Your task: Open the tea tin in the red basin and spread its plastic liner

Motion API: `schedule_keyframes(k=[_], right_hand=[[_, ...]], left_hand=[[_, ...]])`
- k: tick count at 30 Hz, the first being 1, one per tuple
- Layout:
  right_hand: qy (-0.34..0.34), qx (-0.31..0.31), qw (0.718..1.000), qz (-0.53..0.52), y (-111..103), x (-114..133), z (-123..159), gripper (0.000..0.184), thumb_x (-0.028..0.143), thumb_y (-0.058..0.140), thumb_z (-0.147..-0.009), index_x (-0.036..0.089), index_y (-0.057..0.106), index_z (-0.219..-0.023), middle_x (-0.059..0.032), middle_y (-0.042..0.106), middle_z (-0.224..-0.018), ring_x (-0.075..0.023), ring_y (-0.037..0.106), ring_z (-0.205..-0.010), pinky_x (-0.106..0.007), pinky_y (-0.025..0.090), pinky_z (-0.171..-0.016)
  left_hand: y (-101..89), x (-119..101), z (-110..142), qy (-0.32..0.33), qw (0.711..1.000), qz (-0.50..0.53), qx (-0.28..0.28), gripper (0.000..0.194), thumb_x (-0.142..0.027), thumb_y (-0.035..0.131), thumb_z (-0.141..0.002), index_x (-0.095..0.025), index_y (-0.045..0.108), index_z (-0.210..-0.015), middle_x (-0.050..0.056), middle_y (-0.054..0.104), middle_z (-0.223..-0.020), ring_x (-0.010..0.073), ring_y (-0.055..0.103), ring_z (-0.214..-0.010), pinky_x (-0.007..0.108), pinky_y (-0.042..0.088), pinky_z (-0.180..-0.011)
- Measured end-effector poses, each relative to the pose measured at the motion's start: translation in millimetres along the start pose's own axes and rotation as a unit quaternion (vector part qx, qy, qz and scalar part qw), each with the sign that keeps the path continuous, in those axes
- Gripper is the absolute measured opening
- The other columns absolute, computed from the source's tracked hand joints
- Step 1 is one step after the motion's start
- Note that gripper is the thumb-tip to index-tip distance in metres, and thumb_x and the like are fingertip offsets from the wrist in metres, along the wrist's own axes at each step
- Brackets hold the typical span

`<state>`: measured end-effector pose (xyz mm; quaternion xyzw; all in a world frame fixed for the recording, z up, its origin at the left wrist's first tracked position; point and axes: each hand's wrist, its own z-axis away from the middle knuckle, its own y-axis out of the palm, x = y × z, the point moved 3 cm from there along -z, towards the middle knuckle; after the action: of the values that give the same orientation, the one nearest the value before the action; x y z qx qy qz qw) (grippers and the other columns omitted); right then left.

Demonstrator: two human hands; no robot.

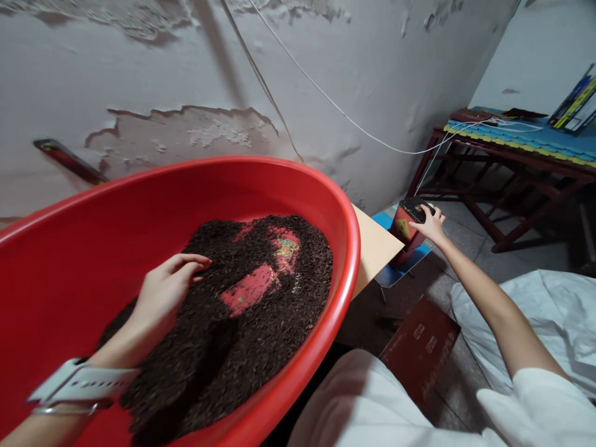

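A large red plastic basin (261, 166) fills the left and middle of the view. Across its bottom lie dark, dry, leaf-like bits (261, 360) that look like loose tea. A pink printed pattern (250, 289) on the bottom shows through a gap in them. My left hand (170, 288), with a white watch at the wrist, hovers over the bits, thumb and fingers pinched together; anything between the fingertips is hidden. Off to the right, my right hand (432, 225) grips the top of a red tin box (406, 230) with a dark lid, fingers spread across it.
A pale board (372, 248) juts out beside the basin's right rim. The tin stands over a small blue stool (401, 273). A dark red wooden box (421, 347) and a white sack (535, 316) are on the floor. Cables (344, 115) run along the wall to a table (521, 139).
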<state>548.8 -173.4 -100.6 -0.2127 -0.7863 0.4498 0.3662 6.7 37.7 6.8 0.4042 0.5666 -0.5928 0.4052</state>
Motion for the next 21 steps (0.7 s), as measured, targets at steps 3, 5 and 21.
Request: schedule_keyframes(k=[3,5,21], right_hand=[[0.023,-0.019,1.0,-0.004,2.8,6.1,-1.3,0.078,0.055,0.062,-0.06,0.025,0.037,-0.128,-0.0153,0.024,-0.127,-0.0373,0.024,-0.118,-0.049,0.022,-0.093],[0.041,-0.031,0.999,-0.01,5.8,10.8,-3.8,0.079,0.057,0.062,-0.059,0.026,0.037,-0.127,-0.015,0.025,-0.126,-0.0377,0.026,-0.115,-0.05,0.024,-0.091],[0.041,-0.087,0.995,-0.023,4.7,8.5,-1.2,0.074,0.055,0.065,-0.056,0.018,0.043,-0.116,-0.0154,0.034,-0.117,-0.0324,0.032,-0.111,-0.046,0.023,-0.092]], left_hand=[[2.9,-1.3,2.5,0.005,1.0,-0.002,0.014,0.01,-0.022,0.053,-0.047,-0.02,0.06,-0.055,-0.005,0.06,-0.065,0.0151,0.054,-0.077,0.02,0.041,-0.061],[3.7,-2.6,3.8,0.018,1.0,-0.009,0.02,0.01,-0.023,0.053,-0.048,-0.02,0.06,-0.055,-0.005,0.06,-0.066,0.0151,0.054,-0.077,0.02,0.041,-0.062],[11.8,-1.9,11.8,0.086,0.99,-0.071,0.086,0.02,-0.031,0.051,-0.051,-0.019,0.06,-0.065,0.0,0.063,-0.075,0.0195,0.055,-0.081,0.025,0.041,-0.065]])
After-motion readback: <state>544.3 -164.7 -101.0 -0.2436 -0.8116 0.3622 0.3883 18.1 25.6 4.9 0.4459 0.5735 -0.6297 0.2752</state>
